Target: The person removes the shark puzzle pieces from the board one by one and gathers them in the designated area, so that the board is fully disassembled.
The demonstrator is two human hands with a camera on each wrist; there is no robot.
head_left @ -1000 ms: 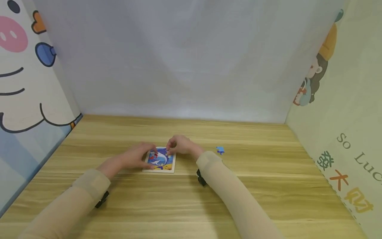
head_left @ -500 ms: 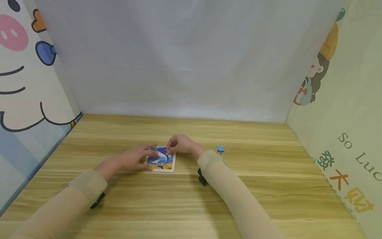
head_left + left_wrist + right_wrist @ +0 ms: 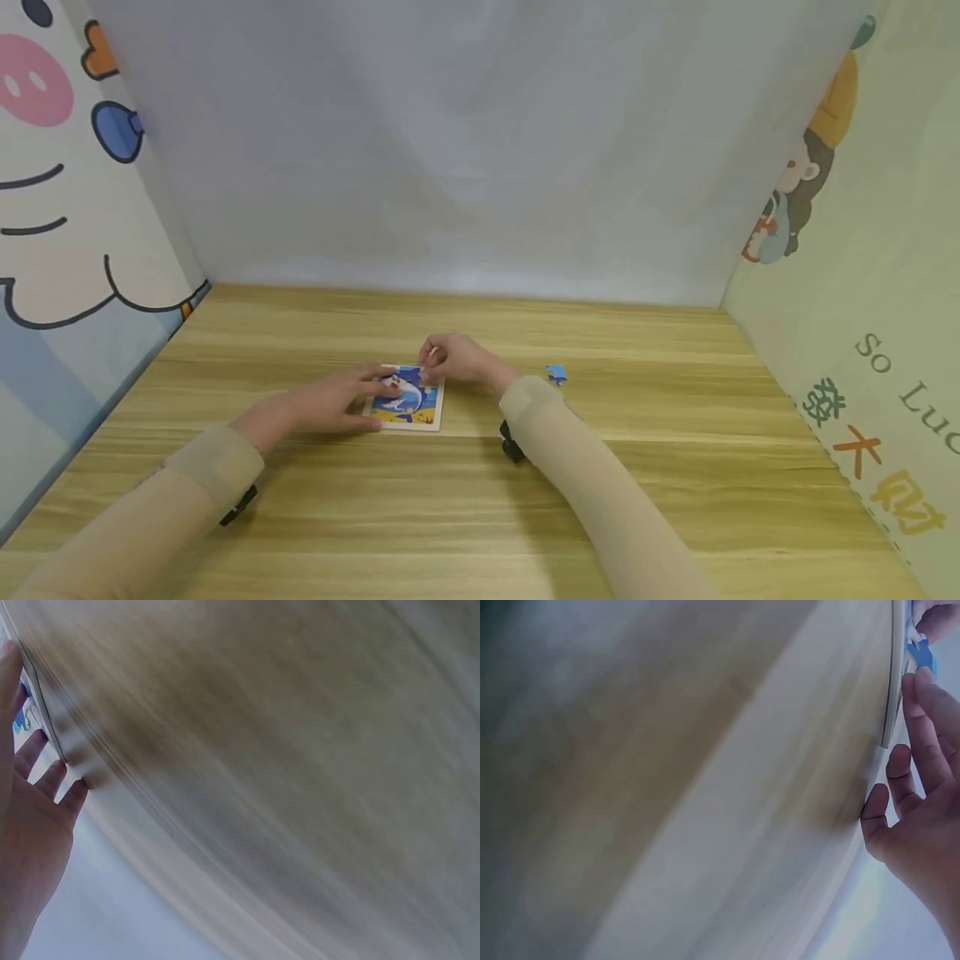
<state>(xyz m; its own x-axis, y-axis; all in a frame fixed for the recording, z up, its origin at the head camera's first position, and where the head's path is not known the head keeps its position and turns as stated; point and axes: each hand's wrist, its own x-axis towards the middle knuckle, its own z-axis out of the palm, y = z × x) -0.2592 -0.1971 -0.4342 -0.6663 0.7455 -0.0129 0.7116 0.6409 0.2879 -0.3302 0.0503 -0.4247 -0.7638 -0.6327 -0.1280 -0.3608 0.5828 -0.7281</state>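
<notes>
A small square jigsaw puzzle (image 3: 420, 414) with a white border lies on the table, printed with a white and blue sea animal over yellow. My left hand (image 3: 330, 404) rests at its left side, fingers spread over the picture and thumb at the lower left corner. In the left wrist view the left hand (image 3: 34, 825) has its fingers extended along the board's edge. My right hand (image 3: 459, 360) is at the upper right corner. Between its thumb and index finger it pinches a blue puzzle piece (image 3: 922, 656), seen in the right wrist view. Fingers partly hide the puzzle.
Another blue puzzle piece (image 3: 557, 374) lies loose on the wooden table (image 3: 465, 517), to the right of the right hand. A pale curtain (image 3: 465, 150) stands behind the table, with printed panels at the left and right.
My left hand has shifted slightly left, baring more of the picture. The right hand stays at the upper right corner with the piece. The view has tilted a little.
</notes>
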